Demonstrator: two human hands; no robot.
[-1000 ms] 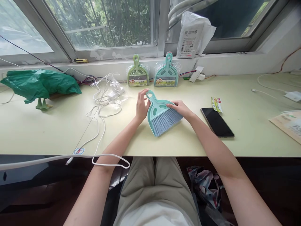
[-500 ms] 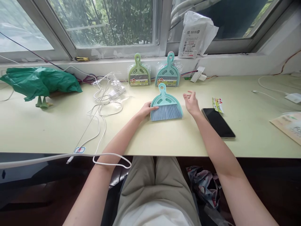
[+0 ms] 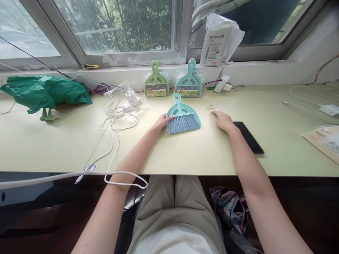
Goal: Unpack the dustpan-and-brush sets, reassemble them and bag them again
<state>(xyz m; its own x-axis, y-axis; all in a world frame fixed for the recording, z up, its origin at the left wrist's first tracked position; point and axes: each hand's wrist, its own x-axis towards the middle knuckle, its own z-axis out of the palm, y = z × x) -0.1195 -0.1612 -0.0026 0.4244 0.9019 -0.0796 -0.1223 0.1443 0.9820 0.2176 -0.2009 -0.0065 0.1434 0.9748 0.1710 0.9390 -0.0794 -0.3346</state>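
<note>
A small teal dustpan with a grey-blue brush nested in it (image 3: 182,118) lies flat on the pale yellow desk (image 3: 185,155), handle pointing away from me. My left hand (image 3: 159,124) grips its left edge with the fingers curled against it. My right hand (image 3: 224,120) rests on the desk to the right of the dustpan. Its fingers are together, pinching a small printed paper label (image 3: 211,107) at their tips. My right wrist covers the near-left corner of a black phone (image 3: 249,135).
Two packaged dustpan sets, green (image 3: 156,84) and teal (image 3: 188,84), lean against the window ledge. White cables (image 3: 113,120) and a green plastic bag (image 3: 45,92) lie on the left. A white parcel (image 3: 218,38) sits on the sill, a brown card (image 3: 324,141) at far right.
The dustpan was turned handle-away and laid flat, then slid slightly left. My right hand let go of it, reached to the phone and brought the label leftward.
</note>
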